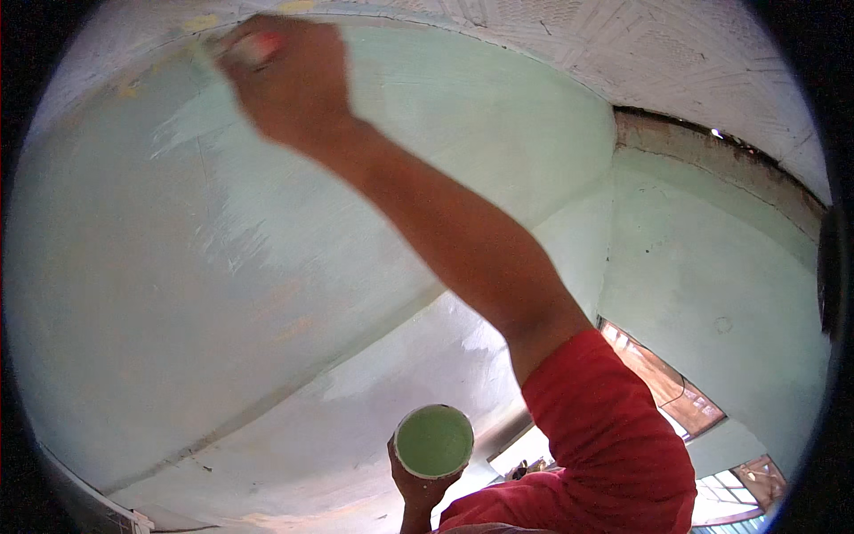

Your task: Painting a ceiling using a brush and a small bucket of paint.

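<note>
My right arm, in a red sleeve, stretches up across the view to the far upper left. There my right hand (298, 76) is closed round a paintbrush (260, 46), smeared by motion; a bit of red shows between the fingers. Its tip is at the top of the pale green wall (418, 133), close under the ceiling. Low in the view, my left hand (418, 485) grips a round tub (398, 458) from below and the side. Light green paint (434, 442) shows inside it.
The rough whitish ceiling (569, 44) meets the wall in a curved line. Fresh green ends in ragged strokes over a greyer patch (133, 240). A darker band (294, 383) runs slantwise across the wall. On the right are a corner, a second green wall (712, 258) and an opening (663, 378).
</note>
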Motion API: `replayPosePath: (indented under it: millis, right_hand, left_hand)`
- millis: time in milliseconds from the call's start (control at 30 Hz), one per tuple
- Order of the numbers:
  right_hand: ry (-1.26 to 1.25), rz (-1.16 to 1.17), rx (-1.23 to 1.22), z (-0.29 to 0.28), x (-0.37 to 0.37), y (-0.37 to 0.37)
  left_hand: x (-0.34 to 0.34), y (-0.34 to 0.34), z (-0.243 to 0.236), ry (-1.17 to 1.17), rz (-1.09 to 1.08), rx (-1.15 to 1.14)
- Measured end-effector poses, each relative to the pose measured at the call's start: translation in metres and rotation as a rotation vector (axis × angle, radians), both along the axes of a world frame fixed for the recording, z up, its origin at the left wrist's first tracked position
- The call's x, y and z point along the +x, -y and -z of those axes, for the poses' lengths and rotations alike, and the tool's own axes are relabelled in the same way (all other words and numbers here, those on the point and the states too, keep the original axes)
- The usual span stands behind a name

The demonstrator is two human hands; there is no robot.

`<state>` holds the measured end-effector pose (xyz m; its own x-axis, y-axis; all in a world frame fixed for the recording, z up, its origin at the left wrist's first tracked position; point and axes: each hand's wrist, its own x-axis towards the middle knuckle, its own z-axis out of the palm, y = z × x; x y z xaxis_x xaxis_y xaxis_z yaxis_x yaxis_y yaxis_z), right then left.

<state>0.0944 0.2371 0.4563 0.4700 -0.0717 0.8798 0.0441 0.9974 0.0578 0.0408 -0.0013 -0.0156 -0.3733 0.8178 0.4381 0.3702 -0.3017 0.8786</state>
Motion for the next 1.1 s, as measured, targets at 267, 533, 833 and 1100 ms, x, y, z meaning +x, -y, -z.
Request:
replayPosePath:
  millis: [267, 533, 833, 1100]
  right_hand:
    - [-0.070, -0.360, -0.390, 0.104, 0.192, -0.140]
    - [0.060, 0.335, -0.179, 0.104, 0.171, -0.068]
    - [0.301, 0.563, 0.203, 0.046, 0.082, -0.057]
    - [0.249, 0.645, -0.061, 0.105, 0.168, -0.106]
  left_hand:
    - [-0.015, 0.011, -0.005, 0.007, -0.022, -0.026]
    - [-0.013, 0.008, -0.024, -0.030, -0.019, -0.021]
    - [-0.004, 0.003, -0.022, -0.017, 0.015, 0.007]
    - [-0.010, 0.001, -0.019, 0.062, 0.039, 0.003]
